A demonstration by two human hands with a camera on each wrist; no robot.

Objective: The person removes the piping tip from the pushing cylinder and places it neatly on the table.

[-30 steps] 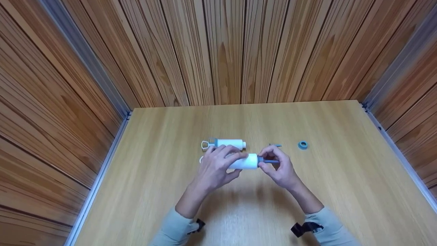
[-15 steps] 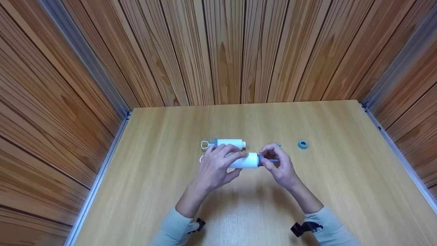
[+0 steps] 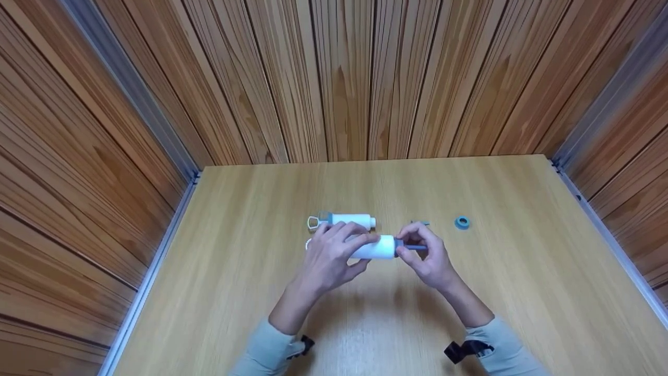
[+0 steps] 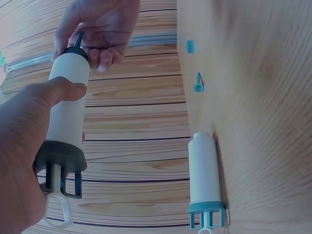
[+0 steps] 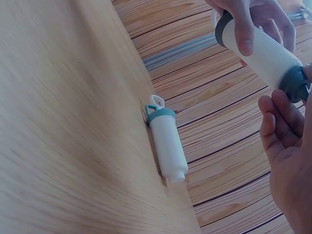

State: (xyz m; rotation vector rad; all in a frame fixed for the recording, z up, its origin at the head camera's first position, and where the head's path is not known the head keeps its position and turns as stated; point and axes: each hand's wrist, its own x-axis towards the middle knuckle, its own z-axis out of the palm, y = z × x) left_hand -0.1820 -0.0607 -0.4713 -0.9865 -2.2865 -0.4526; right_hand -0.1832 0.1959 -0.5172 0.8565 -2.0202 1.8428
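My left hand [image 3: 331,256] grips the white barrel of a large icing syringe [image 3: 383,247], held sideways above the table. In the left wrist view, a dark flange with finger loops [image 4: 61,155] and a white pull handle [image 4: 61,212] show at its rear end. The thumb lies along the barrel. My right hand [image 3: 430,261] pinches the dark collar [image 5: 294,83] at the front end between thumb and fingers. A thin dark nozzle [image 3: 417,247] sticks out of that collar, passing between thumb and fingers.
Just behind the hands lies a second white syringe [image 3: 350,221] with a teal flange and white handle. Right of it are a small teal nozzle [image 4: 198,85] and a teal ring [image 3: 462,223]. Wood-panelled walls [image 3: 344,78] enclose the wooden table [image 3: 250,209] at the back and sides.
My right thumb and fingers have shifted back and forth slightly around the dark collar. My left hand and the syringe barrel stay almost where they were.
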